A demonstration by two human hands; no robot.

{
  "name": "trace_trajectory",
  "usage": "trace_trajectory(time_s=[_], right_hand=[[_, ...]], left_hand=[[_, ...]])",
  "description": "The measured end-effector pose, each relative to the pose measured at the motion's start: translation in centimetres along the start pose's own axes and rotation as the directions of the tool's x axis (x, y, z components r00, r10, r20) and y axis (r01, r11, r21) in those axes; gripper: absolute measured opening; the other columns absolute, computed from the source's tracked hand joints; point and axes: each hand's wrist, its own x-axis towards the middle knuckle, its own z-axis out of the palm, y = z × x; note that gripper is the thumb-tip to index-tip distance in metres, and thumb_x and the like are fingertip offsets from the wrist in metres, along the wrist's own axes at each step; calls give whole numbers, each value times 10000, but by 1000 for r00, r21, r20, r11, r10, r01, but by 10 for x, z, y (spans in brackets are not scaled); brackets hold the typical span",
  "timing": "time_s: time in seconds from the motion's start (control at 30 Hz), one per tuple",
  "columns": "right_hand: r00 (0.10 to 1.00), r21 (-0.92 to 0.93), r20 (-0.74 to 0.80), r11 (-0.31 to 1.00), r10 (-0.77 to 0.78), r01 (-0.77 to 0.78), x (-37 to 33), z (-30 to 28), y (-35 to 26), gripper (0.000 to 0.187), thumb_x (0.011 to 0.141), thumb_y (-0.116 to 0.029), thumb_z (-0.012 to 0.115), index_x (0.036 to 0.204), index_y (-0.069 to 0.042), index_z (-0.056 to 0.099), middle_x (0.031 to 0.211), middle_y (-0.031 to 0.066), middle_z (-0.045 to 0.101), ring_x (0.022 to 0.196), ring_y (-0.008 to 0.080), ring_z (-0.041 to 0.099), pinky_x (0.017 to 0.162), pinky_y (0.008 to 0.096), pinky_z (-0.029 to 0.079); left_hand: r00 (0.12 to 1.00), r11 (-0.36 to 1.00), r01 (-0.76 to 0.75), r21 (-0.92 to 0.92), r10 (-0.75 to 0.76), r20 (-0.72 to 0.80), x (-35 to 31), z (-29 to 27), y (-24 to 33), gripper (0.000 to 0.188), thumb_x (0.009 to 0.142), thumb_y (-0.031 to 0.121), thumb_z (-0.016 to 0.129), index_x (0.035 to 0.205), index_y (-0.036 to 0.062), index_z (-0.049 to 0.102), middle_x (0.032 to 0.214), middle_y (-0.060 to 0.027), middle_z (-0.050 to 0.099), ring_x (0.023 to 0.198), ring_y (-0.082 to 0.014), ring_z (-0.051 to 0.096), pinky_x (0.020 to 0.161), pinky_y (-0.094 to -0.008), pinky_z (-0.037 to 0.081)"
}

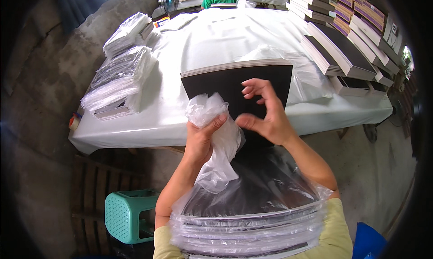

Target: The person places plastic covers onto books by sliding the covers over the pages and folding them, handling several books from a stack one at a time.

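Observation:
My left hand [200, 139] is closed around a bunched clear plastic bag [221, 139], whose loose end hangs below the fist. To its right, my right hand [268, 114] is raised with thumb and fingers apart and nothing between them. Behind both hands stands a thick stack of black boards [203, 82] with pale layered edges, tilted up at the table's front edge. Close to my body lies a pile of plastic-wrapped black boards [248, 200], between my forearms.
A white-covered table [198, 38] spreads ahead. Wrapped bundles [119, 74] are piled at its left, unwrapped board stacks [338, 51] at its right. A green stool [128, 214] stands lower left. Across the table is a person in a green top [216, 0]; a fan [169, 1] stands nearby.

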Motion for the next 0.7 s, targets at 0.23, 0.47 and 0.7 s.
trace_trajectory(time_s=[0.23, 0.47, 0.7], right_hand=[[976, 152, 20, 964, 217, -218, 6, 19, 6, 226, 756, -111, 624, 947, -34, 530, 548, 59, 543, 564, 151, 568, 639, 257, 426], [998, 127, 23, 990, 66, -68, 3, 18, 11, 433, 767, -96, 631, 1149, -62, 430, 684, 57, 615, 627, 97, 565, 651, 240, 431], [899, 447, 374, 804, 229, -391, 9, 5, 4, 587, 730, -44, 668, 1238, -85, 376, 826, 28, 578, 724, 47, 508, 660, 192, 406]], left_hand=[[994, 996, -20, 87, 10, 113, -11, 15, 7, 275, 703, 45, 694, 930, 31, 540, 880, -30, 574, 823, -132, 545, 742, -271, 430], [998, 984, 47, -175, -37, 59, -3, -1, -5, 228, 731, 35, 671, 816, 98, 469, 825, -10, 545, 756, -103, 521, 688, -262, 418], [996, 998, -53, -19, 54, 65, -4, 0, -5, 289, 682, -1, 705, 803, 91, 459, 778, -1, 531, 747, -100, 519, 669, -253, 419]])
